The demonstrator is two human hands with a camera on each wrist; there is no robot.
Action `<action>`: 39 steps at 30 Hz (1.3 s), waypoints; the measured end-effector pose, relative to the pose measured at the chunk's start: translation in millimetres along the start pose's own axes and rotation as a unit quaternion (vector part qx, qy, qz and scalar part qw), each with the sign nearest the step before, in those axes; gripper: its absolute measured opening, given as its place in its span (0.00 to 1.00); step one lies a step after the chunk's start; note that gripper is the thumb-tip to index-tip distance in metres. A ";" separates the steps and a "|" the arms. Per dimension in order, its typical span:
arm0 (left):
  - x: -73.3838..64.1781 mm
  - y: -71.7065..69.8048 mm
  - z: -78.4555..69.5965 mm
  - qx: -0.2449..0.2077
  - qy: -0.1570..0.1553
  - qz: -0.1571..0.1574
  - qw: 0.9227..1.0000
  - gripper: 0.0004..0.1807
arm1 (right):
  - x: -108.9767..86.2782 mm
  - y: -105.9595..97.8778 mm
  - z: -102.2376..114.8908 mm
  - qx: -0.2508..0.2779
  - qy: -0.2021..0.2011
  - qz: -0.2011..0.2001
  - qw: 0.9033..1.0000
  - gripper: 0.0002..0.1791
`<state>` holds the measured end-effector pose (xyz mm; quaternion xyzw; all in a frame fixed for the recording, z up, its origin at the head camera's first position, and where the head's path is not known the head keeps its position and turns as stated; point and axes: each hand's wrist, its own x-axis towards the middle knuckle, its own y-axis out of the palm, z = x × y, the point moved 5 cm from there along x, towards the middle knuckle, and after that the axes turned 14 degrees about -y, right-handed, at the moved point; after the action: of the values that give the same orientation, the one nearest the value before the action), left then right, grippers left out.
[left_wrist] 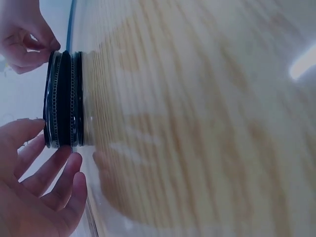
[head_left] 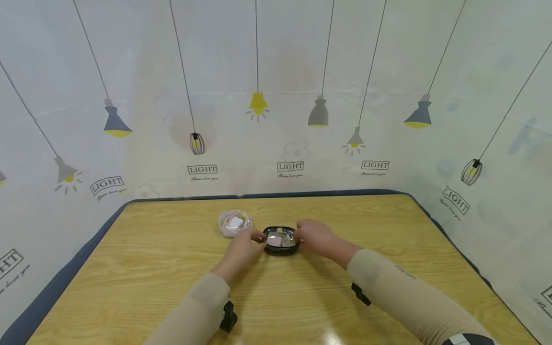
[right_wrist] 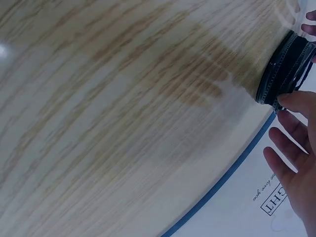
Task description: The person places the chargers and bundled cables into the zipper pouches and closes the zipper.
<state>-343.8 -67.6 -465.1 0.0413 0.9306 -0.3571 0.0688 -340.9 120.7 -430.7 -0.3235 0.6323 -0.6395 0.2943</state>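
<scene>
A small black zip case (head_left: 281,250) with a see-through top sits on the wooden table. Through the top show a pinkish flat item (head_left: 274,239) and some shiny pieces too small to name. My left hand (head_left: 242,249) holds the case's left end, thumb at the upper edge and the other fingers loosely bent alongside. At the opposite end, my right hand (head_left: 316,235) pinches the rim between thumb and forefinger, its remaining fingers spread. Two rows of zip teeth (left_wrist: 72,98) run along the case's side with a black band between them.
Just behind my left hand stands a clear round tub (head_left: 226,229) holding a pinkish cable and a white block. The wooden table (head_left: 142,268) ends at a dark blue edge, with lamp-printed sheeting (head_left: 241,167) rising behind and at both sides.
</scene>
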 end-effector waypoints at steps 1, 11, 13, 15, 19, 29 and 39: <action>0.4 0.2 -0.3 -0.003 -0.004 -0.004 1.000 0.10 | 0.1 0.3 -1.5 0.002 0.008 0.000 1.000 0.05; 6.8 2.7 -6.2 -0.013 -0.018 -0.054 0.998 0.05 | 0.7 5.5 -14.5 0.010 0.060 0.012 0.998 0.06; 8.3 3.8 -7.6 -0.023 -0.020 -0.054 0.998 0.05 | 0.3 6.2 -17.5 0.011 0.069 0.012 0.997 0.06; 9.9 5.0 -8.9 -0.032 -0.019 -0.055 0.998 0.07 | -0.3 6.2 -20.4 0.016 0.080 0.014 0.997 0.06; 12.7 6.9 -9.8 -0.043 -0.027 -0.063 0.997 0.14 | -1.5 6.3 -26.4 0.055 0.108 0.016 0.992 0.07; 24.0 15.3 -7.9 -0.071 -0.082 -0.063 0.992 0.15 | -2.4 14.6 -41.2 0.189 0.178 -0.024 0.965 0.12; 32.8 20.8 -18.2 -0.046 -0.064 -0.104 0.991 0.14 | -2.3 12.7 -45.5 0.219 0.212 -0.027 0.952 0.14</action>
<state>-375.3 -39.1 -470.6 -0.0820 0.9390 -0.3210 0.0923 -375.6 150.2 -443.0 -0.1254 0.5155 -0.8238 0.1996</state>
